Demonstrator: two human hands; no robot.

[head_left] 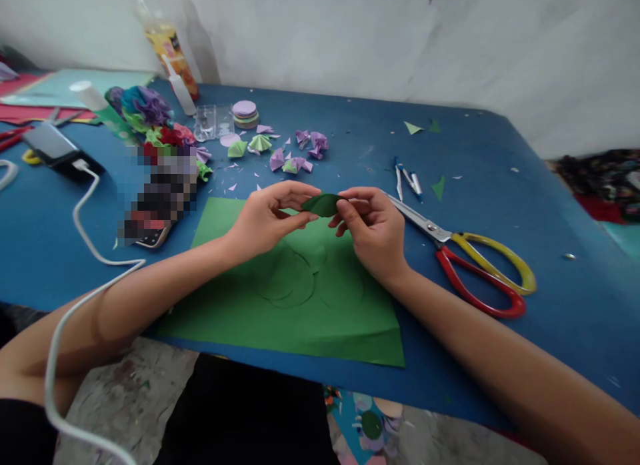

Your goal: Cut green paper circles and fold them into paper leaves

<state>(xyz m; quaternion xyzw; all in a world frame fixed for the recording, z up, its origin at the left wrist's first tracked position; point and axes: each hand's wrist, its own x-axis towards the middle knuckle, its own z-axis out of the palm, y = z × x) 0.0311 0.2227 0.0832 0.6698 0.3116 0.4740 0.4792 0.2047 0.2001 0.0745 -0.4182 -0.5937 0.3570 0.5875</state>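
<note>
A small dark green paper piece (324,205) is pinched between my two hands, its left end in the fingers of my left hand (273,215) and its right end in those of my right hand (373,228). It looks curved or folded; the fingers cover both ends. Below them lies a green paper sheet (300,328) with circles marked or cut on its surface. Just right of my right hand rest large scissors (440,235) with one yellow and one red handle. A drawing compass (407,179) lies behind the scissors.
Purple and green folded paper pieces (293,159) and a stack of paper discs (245,113) are farther back. A phone (165,198), a glue stick (103,110), a bottle (173,51) and a white cable (80,218) are on the left. Scraps lie around.
</note>
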